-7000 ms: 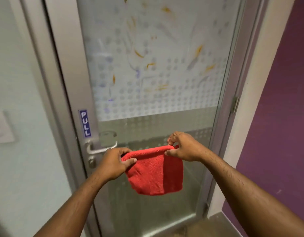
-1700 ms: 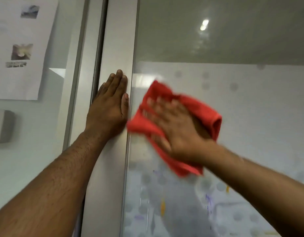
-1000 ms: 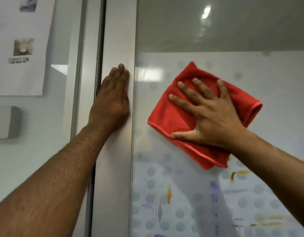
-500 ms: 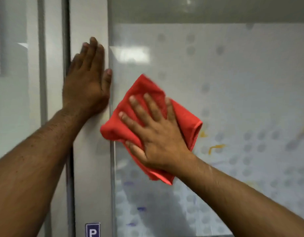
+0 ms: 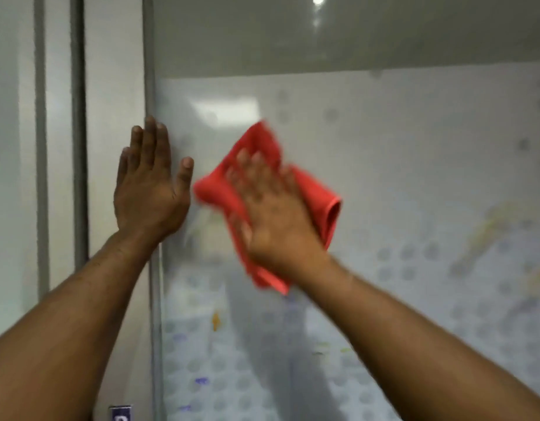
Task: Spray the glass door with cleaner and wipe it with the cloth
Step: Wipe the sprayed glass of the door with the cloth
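Observation:
The frosted glass door (image 5: 399, 153) with a dotted pattern fills the right of the view. Orange, yellow and purple smears (image 5: 487, 226) mark its lower and right parts. My right hand (image 5: 271, 208) lies flat on a folded red cloth (image 5: 320, 196) and presses it against the glass; both are blurred by motion. My left hand (image 5: 147, 189) rests flat, fingers up, on the silver door frame (image 5: 116, 86), its thumb over the glass edge. No spray bottle is in view.
Left of the frame runs a dark vertical seal (image 5: 78, 132) and a pale side panel (image 5: 13, 177). A blue sign's top edge (image 5: 120, 413) shows low on the frame. The upper band of the glass (image 5: 354, 31) is plain and reflects a ceiling light.
My right hand has slid the cloth up and to the right on the glass. My left hand stays flat on the frame. The view has shifted left, so the door appears further right.

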### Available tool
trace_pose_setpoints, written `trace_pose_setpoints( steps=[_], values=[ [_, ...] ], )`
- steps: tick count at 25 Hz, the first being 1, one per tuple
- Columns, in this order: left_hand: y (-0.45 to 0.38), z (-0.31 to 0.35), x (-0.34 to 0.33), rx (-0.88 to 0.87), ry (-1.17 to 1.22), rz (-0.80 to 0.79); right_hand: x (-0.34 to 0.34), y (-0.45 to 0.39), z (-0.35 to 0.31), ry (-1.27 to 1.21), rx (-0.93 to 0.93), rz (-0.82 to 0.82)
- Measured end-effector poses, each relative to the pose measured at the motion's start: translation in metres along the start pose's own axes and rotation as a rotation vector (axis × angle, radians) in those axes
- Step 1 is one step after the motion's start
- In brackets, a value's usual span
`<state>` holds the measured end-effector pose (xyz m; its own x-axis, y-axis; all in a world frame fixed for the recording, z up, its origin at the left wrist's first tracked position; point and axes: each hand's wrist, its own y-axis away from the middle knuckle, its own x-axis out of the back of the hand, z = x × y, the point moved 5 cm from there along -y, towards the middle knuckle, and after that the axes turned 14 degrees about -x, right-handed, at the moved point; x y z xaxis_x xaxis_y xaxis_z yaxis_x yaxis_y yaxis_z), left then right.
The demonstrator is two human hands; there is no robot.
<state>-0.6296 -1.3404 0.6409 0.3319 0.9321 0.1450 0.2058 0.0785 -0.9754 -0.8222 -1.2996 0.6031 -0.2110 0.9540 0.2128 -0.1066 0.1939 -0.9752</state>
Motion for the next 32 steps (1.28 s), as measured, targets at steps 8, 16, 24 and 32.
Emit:
trace_pose_setpoints(
  steps=[8, 16, 24, 32],
  values=[
    [-0.007, 0.080, -0.017, -0.058, 0.007, -0.102, 0.081, 0.007, 0.218, 0.210, -0.100, 0.030],
    [-0.043, 0.168, -0.039, -0.102, 0.027, -0.054, 0.148, 0.015, 0.383, 0.124, -0.493, 0.198],
    [-0.046, 0.223, -0.049, -0.134, -0.026, -0.065, 0.135, 0.031, 0.362, 0.034, -0.904, 0.256],
    [-0.047, 0.224, -0.048, -0.149, -0.011, -0.054, 0.103, 0.110, 0.306, 0.170, 0.288, -0.174]
  ],
)
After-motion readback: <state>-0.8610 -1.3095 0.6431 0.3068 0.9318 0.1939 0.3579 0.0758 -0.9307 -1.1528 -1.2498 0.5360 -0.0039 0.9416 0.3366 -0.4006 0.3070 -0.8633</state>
